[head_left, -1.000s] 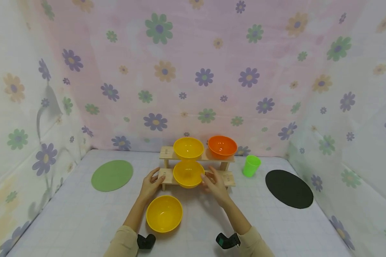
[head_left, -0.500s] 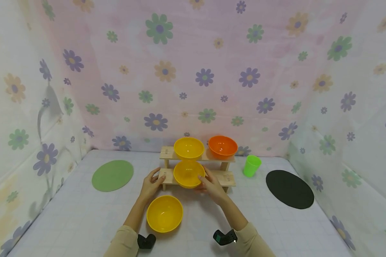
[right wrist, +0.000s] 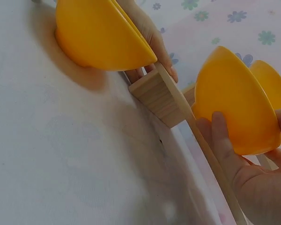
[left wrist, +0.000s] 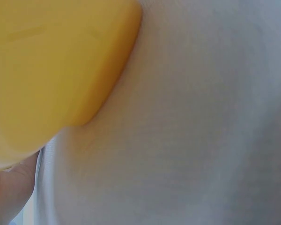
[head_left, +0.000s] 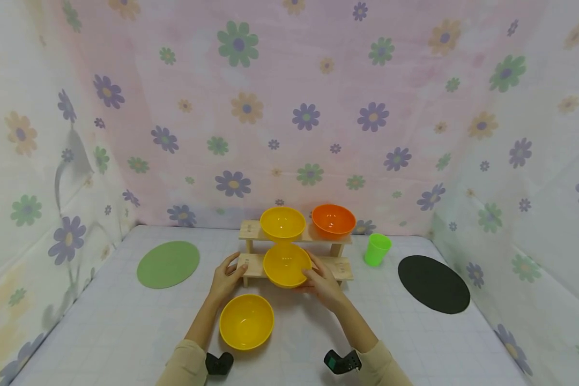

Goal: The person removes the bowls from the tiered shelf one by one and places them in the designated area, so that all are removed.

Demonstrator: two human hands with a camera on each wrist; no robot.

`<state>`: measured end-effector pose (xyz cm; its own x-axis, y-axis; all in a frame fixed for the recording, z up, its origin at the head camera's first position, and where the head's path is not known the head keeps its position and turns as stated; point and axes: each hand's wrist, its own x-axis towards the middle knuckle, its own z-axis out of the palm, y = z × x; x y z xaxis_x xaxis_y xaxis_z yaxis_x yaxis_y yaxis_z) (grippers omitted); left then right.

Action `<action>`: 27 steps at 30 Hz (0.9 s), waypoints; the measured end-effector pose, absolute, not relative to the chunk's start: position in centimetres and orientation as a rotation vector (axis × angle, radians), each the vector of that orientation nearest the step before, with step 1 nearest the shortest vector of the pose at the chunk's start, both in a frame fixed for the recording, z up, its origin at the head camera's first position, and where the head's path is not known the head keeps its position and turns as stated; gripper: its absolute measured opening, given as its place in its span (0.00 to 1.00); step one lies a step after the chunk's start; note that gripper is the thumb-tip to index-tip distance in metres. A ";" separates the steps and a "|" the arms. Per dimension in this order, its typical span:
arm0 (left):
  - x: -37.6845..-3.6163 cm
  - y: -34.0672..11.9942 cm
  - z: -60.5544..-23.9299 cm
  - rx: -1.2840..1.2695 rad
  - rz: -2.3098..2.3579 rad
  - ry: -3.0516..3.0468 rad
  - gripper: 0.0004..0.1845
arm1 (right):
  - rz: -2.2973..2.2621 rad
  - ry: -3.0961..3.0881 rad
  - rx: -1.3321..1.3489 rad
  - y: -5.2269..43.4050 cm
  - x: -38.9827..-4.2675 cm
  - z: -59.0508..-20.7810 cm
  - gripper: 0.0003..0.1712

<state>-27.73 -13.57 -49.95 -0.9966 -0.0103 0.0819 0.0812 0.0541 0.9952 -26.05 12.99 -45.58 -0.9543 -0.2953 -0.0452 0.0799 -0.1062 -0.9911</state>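
Observation:
A two-tier wooden shelf (head_left: 342, 266) stands mid-table. Its top tier carries a yellow bowl (head_left: 282, 222) and an orange bowl (head_left: 333, 220). My right hand (head_left: 320, 281) grips another yellow bowl (head_left: 287, 265) at the lower tier, with the thumb (right wrist: 222, 136) pressed on its side (right wrist: 234, 103). My left hand (head_left: 228, 279) holds the left end of the lower board, its fingers (right wrist: 154, 40) lying over the wood (right wrist: 154, 93). A third yellow bowl (head_left: 246, 320) sits on the table before the shelf, filling the left wrist view (left wrist: 51, 70).
A green cup (head_left: 377, 249) stands right of the shelf. Beyond it lies a black round mat (head_left: 433, 283), and a green round mat (head_left: 168, 262) lies at the left. Flowered cloth walls close in the white table (head_left: 415, 343) on three sides.
My right hand has closed round the lower-tier yellow bowl and drawn it slightly right and toward me. The left hand has stayed on the shelf's end.

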 end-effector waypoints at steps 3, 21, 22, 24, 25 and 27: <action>-28.1 -13.6 -50.6 -0.068 -2.125 -2.216 0.32 | -2.149 1.921 -0.232 13.4 -25.6 -45.4 0.34; -28.0 -13.6 -50.7 -0.035 -2.104 -2.230 0.31 | -2.016 1.846 -0.432 16.7 -22.3 -45.6 0.37; -28.0 -13.6 -50.7 -0.034 -2.116 -2.225 0.31 | -2.008 1.842 -0.429 16.8 -22.1 -45.7 0.37; -28.1 -13.6 -50.8 -0.041 -2.143 -2.209 0.31 | -1.995 1.840 -0.413 17.0 -21.7 -45.9 0.37; -28.1 -13.6 -50.8 -0.040 -2.156 -2.202 0.31 | -1.989 1.844 -0.404 17.0 -21.5 -46.1 0.37; -28.2 -13.6 -50.8 -0.036 -2.173 -2.195 0.31 | -1.981 1.851 -0.394 17.2 -21.2 -46.4 0.37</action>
